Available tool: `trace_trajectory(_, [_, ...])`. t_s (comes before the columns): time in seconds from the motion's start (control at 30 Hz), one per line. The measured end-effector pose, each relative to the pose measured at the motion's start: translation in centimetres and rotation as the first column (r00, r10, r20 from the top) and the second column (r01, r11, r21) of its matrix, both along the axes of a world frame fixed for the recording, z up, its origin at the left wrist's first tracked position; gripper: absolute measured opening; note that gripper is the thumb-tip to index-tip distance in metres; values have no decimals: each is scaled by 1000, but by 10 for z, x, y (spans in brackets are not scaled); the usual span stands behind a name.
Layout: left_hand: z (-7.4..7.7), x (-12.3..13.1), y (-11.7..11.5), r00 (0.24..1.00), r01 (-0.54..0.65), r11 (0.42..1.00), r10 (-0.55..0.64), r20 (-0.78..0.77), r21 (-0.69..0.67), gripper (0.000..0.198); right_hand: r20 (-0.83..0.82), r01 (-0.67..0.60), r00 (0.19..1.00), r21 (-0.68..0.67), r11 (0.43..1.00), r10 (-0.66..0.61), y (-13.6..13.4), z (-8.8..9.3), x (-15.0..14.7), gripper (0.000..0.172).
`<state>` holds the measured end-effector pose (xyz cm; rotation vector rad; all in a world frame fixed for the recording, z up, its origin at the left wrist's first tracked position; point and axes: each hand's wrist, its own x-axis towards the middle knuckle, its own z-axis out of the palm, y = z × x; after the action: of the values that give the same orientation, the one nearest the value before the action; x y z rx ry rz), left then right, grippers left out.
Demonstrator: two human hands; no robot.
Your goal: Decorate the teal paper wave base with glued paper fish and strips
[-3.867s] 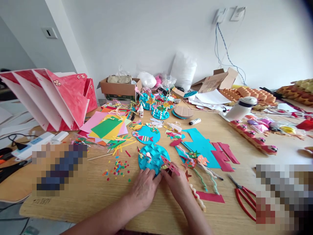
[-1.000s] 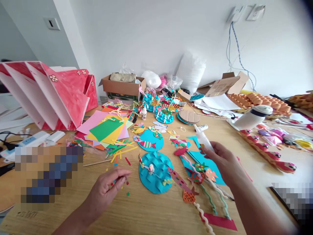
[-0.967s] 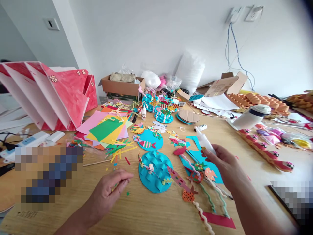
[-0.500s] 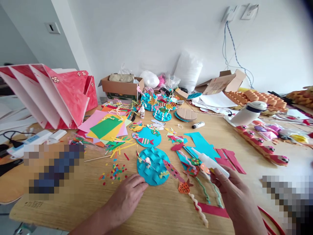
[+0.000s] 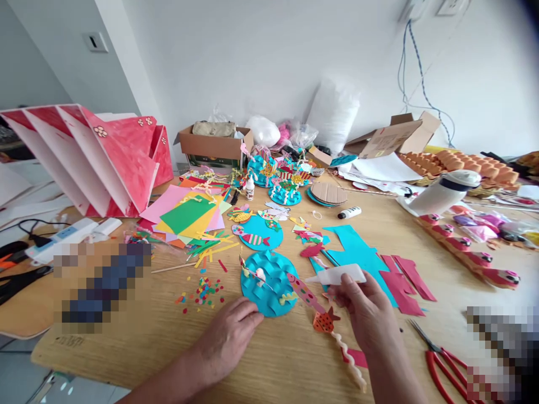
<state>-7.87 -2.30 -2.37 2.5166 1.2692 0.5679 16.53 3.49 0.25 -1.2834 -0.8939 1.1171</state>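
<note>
Left hand (image 5: 231, 331), back up, meets the near rim of the turquoise disc (image 5: 259, 297); I can't tell whether it pinches or just rests. Right hand (image 5: 368, 308) grips the white squeeze bottle (image 5: 337, 275), now swung level, nozzle beside the spotted paper fish (image 5: 304, 292). Reads as lined up disc-side.

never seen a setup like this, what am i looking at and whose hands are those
There is no machine: these are one person's bare hands, seen by a camera worn on their head, facing forward and down. The left hand is at the near edge of a blue disc covered in raised folds. The right hand holds a white nozzle bottle, its tip pointing toward the disc. The wooden table also carries colored paper sheets, scattered confetti and red-handled scissors.
</note>
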Motion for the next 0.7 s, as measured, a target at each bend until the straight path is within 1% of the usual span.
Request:
trace_trajectory(0.13, [-4, 1, 0, 1000, -5, 1000, 5, -27, 6, 25, 168, -105, 979, -49, 993, 112, 3, -5, -7, 39])
trace_trajectory(0.37, [-11, 0, 0, 999, -13, 1000, 14, -33, 22, 26, 294, -209, 933, -31, 977, 209, 9, -14, -7, 41])
trace_trajectory(0.53, [-21, 0, 0, 998, -16, 998, 19, -62, 55, 24, 318, -206, 927, -19, 978, 201, 13, -14, -9, 41])
trace_trajectory(0.7, [-24, 1, 0, 996, -28, 998, 32, -85, 50, 21, 378, -196, 907, -8, 981, 185, 19, -3, -17, 40])
